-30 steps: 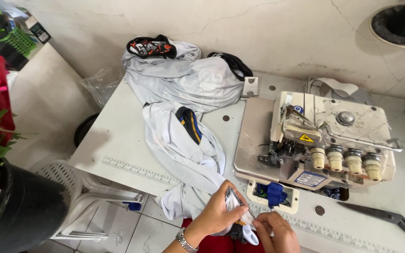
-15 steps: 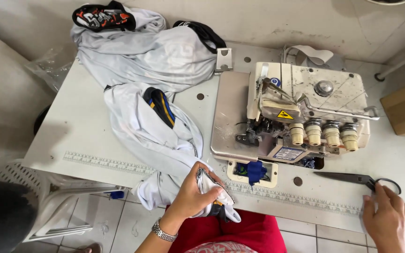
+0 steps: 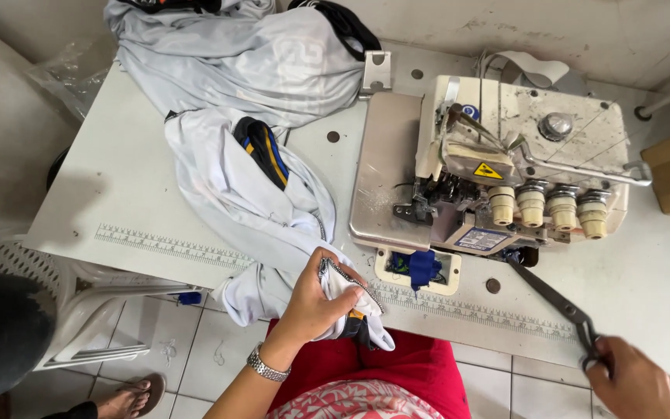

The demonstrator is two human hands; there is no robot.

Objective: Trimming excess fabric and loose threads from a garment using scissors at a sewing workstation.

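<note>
Since earlier: right hand (image 3: 636,382) now closed on scissors (image 3: 560,302) at table (image 3: 118,194) edge. Left hand (image 3: 316,299) pinching pale garment (image 3: 250,209) hem: light, limp, slippery; best gripped at seam.

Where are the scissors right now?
In the head view, the scissors lie at the lower right on the white table, blades pointing toward the sewing machine, with the right hand gripping their handles at the table's front edge.

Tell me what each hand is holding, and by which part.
The left hand grips the pale grey garment at its edge near the table front. The right hand holds the scissors by the handle loops.
</note>
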